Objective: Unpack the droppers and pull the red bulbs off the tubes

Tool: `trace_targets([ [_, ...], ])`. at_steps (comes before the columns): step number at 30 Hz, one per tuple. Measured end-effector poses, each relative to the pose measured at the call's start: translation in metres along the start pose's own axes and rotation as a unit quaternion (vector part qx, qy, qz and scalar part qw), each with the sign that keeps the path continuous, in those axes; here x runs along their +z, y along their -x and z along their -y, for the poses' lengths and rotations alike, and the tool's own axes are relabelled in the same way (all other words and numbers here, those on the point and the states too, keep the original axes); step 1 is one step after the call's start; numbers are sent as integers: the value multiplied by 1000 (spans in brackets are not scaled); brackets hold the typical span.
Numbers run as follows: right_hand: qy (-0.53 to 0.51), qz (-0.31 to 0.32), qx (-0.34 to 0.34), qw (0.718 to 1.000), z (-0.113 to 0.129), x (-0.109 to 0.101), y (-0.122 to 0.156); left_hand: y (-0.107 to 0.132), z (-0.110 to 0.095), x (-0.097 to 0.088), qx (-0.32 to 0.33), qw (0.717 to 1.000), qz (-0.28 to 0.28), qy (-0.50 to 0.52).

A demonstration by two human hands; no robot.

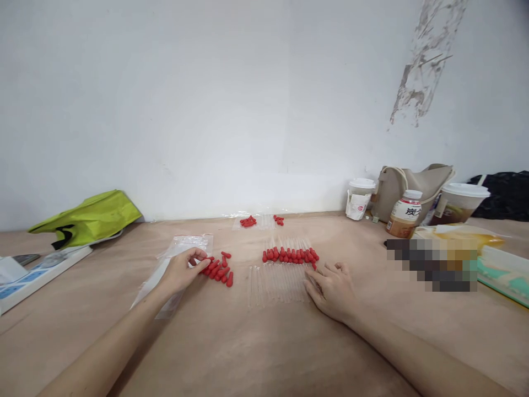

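My left hand (184, 271) rests on the brown table (264, 342), its fingertips curled onto a loose pile of red rubber bulbs (219, 270); whether it grips one is hidden. A clear plastic bag (182, 245) lies under and behind that hand. My right hand (330, 289) lies flat with fingers stretched out on the right end of a row of clear glass tubes (275, 284). Just behind that row lies a line of droppers with red bulbs fitted (289, 255).
More red bulbs on clear plastic (256, 221) lie by the wall. At back right stand two lidded cups (360, 198) (458, 204), a bottle (405, 214) and a beige bag (413, 184). A green bag (88, 218) and a white-blue box (37, 273) lie left.
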State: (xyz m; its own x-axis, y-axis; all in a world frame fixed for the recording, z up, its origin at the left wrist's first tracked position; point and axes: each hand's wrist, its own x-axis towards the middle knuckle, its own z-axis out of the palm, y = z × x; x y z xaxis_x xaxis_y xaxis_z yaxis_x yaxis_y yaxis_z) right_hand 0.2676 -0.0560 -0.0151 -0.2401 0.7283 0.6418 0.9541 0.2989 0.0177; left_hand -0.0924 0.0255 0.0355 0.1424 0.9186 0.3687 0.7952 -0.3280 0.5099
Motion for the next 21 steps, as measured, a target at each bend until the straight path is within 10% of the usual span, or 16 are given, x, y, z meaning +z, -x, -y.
trace_targets([
  [13,-58,-8,0,998,-4,-7,-1,-1,-20,-7,0,988,-140,-70],
  [21,-70,-66,50,994,-12,-7,-2,-8,-87,36,112,985,41,-126],
])
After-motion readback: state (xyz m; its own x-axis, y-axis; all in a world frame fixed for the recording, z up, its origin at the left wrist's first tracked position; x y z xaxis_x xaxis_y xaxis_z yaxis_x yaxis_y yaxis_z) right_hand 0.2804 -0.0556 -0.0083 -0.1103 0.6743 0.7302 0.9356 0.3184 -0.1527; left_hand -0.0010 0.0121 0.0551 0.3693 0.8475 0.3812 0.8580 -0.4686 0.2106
